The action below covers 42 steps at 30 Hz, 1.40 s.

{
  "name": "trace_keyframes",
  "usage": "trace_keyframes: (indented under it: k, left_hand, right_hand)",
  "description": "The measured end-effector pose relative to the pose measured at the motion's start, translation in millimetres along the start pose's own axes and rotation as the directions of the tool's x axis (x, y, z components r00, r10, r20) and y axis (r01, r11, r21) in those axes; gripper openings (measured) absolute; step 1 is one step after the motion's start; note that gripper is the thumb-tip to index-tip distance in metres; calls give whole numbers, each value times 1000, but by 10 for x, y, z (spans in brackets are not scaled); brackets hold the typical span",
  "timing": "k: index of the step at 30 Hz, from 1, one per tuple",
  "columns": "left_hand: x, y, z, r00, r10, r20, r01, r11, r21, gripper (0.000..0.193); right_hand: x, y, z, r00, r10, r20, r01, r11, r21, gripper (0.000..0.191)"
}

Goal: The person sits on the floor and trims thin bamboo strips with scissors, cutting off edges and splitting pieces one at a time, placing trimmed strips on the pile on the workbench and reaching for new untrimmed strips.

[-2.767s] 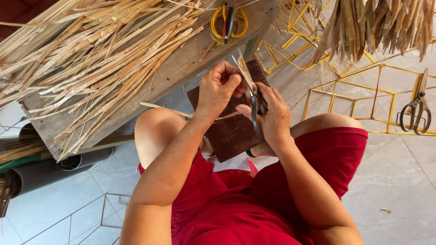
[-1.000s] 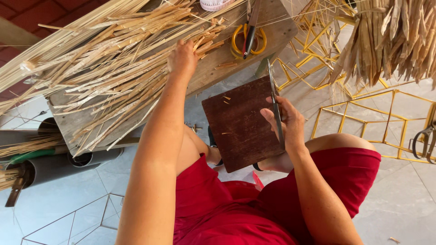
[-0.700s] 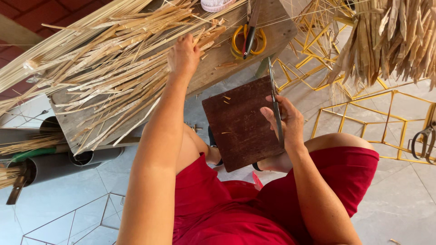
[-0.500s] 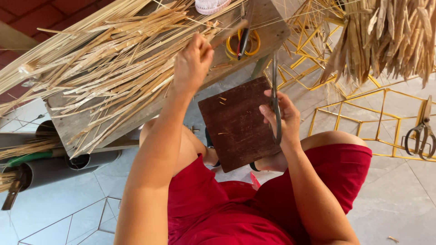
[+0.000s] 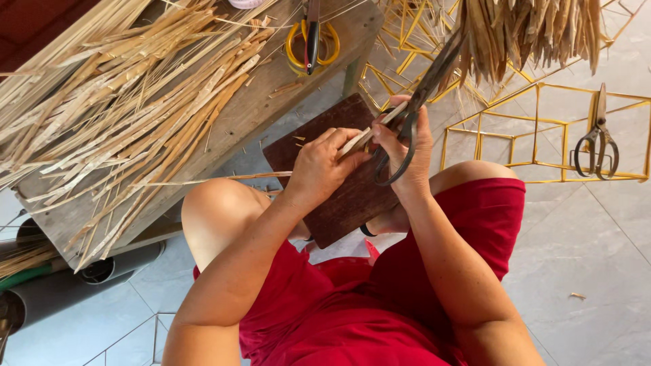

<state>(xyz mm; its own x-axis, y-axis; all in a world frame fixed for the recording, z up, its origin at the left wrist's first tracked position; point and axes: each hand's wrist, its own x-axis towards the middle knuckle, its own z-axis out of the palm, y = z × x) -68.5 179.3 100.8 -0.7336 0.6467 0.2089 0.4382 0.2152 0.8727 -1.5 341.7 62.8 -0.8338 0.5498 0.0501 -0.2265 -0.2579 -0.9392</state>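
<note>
**Both hands meet over the brown board with strip and scissors**

I start at the left side. A wooden bench point(image 5: 271, 102) carries a large pile of straw strips point(image 5: 115, 88), and near its top edge lie scissors with yellow handles point(image 5: 311, 42). Below the bench I see a grey pipe point(image 5: 74, 288) on the tiled floor.

My left hand point(image 5: 322, 166) comes in from the lower left, the forearm rising diagonally above the bare knee. The wrist is slightly bent and the fingers are curled together, pinching one pale straw strip point(image 5: 366, 134). The strip runs up to the right, toward the other hand.

Under both hands a dark brown board point(image 5: 339, 203) rests tilted on my lap, between the knees.

My right hand point(image 5: 407, 152) is raised from the right thigh, the forearm almost vertical. Its fingers are closed through the loops of dark metal scissors point(image 5: 420, 95), and the blades point up and to the right. The strip touches the scissors near the handles; I cannot tell if the blades are cutting it.

Further right, yellow wire frames point(image 5: 542, 142) stand on the floor, and a second pair of dark scissors point(image 5: 597, 142) lies on them. Dry straw bundles point(image 5: 529, 34) hang above.
</note>
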Motion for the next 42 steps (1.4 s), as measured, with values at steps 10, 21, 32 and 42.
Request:
trace_keyframes:
  k: [10, 21, 32, 42]
  left_hand:
    - [48, -148, 124, 988, -153, -14, 150, 980, -129, 19]
    - [-6, -146, -7, 960, -178, 217, 217, 961, -170, 13]
    - [81, -92, 147, 985, -171, 33, 173, 949, -263, 16]
    - [47, -224, 216, 996, -86, -18, 76, 946, -314, 13]
  right_hand:
    - [-68, -33, 52, 998, 15, 62, -13, 1000, -27, 53]
    - [36, -101, -69, 999, -32, -19, 33, 998, 51, 48]
    - [-27, -61, -18, 990, -61, 125, 67, 997, -48, 46]
    - [-39, -64, -48, 987, 6, 162, 4, 998, -61, 43]
